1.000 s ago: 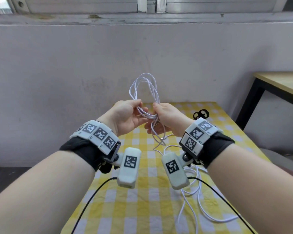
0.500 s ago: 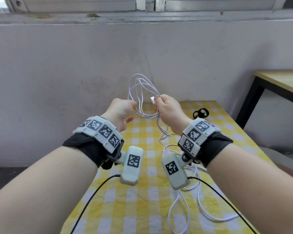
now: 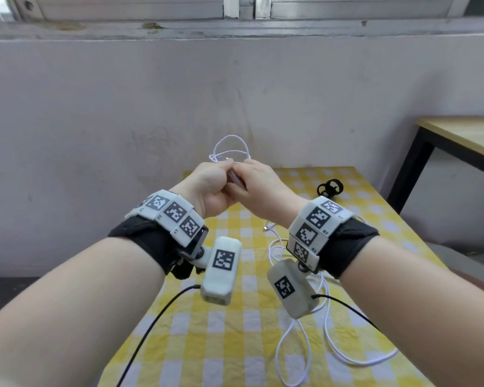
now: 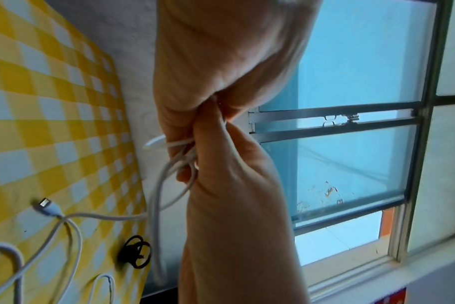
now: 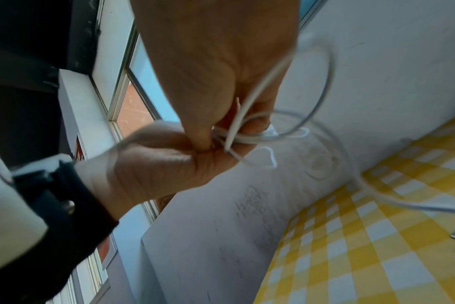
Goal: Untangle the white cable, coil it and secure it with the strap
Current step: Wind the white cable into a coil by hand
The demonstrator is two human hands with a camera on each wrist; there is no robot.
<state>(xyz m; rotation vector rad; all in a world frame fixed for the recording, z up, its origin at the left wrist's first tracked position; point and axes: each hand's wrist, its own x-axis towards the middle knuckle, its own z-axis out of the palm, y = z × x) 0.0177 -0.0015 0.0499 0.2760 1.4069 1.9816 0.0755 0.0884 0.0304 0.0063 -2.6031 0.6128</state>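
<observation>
One white cable (image 3: 231,148) was pinched between two hands held together above the tabletop (image 3: 235,344): the left hand (image 3: 207,188) and right hand (image 3: 259,185) both gripped its small loops, the rest trailing onto the checked cloth. One black strap (image 3: 330,187) lay nearby.

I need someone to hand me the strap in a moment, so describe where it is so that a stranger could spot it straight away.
Start at the table with the yellow and white checked cloth against the wall. Look to its far right corner, beyond the right hand. There lies the strap, a small black band curled into loops, the only dark thing on the cloth and apart from the white cable.
</observation>
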